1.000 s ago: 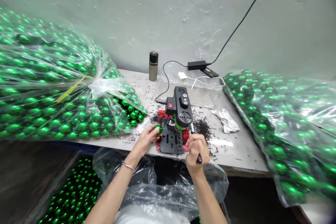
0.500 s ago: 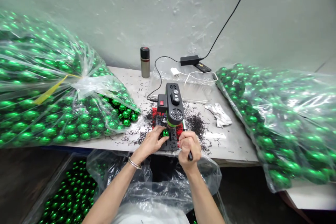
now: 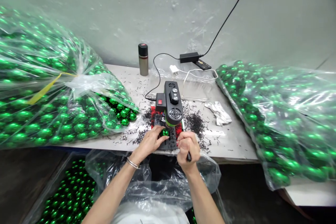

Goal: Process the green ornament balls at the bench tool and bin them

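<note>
wall [image 3: 170, 14]: grey, uneven, faintly glossy.
table [image 3: 236, 148]: pale, flat, strewn with bits.
left bag [image 3: 78, 84]: clear crinkled plastic, bulging with shiny green balls, gathered beside a yellow strip.
right bag [image 3: 288, 112]: clear plastic, full of the same round balls.
liner [image 3: 110, 166]: loose clear plastic below the table edge; more green balls lie at its left.
left hand [image 3: 150, 142]: forearm angled up and inward, bracelet [image 3: 132, 163] at the wrist, thumb and fingers closed about the ball.
right hand [image 3: 189, 147]: forearm leaning up and inward, fist clamped round the lever [image 3: 189, 156].
machine [image 3: 173, 103]: black, round-ended head over a dark slotted plate [image 3: 172, 143].
tray [image 3: 199, 92]: clear, thin plastic, behind the machine.
bottle [image 3: 143, 59]: upright cylinder, black cap.
glove [image 3: 219, 113]: white, crumpled.
ball [image 3: 165, 132]: glossy green, at the plate, under the head's front end.
bits [image 3: 194, 122]: tiny, black, heaped right of the machine.
</note>
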The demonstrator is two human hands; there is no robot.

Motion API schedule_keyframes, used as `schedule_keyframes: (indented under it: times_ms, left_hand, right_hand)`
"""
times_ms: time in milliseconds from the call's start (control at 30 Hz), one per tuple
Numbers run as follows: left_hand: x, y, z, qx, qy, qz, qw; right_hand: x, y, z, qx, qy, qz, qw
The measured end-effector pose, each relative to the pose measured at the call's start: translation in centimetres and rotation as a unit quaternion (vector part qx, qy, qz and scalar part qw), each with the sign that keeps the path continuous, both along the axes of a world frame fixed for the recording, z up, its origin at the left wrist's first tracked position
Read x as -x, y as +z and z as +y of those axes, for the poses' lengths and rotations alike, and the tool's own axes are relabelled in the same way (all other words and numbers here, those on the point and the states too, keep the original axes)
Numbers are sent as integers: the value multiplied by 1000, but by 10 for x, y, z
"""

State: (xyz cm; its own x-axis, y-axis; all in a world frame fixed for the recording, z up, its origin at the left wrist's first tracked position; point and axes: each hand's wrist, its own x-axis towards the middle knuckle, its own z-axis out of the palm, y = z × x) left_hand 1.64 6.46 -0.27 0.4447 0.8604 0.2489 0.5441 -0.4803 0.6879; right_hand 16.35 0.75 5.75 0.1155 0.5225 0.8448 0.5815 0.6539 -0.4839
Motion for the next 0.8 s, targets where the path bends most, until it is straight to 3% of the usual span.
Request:
schedule_keyframes:
  times_ms: [267, 633, 800]
  left_hand:
    - [-7, -17, -3, -88, 66, -6, 994]
    - [-7, -28, -2, -111, 69, -12, 991]
    - [-8, -27, -3, -111, 70, -19, 991]
  right_hand:
    - [-2, 0, -1, 4, 13, -3, 1000]
    - [-3, -51, 12, -63, -26, -38, 997]
    - [-7, -50, 11, -59, 0, -94, 994]
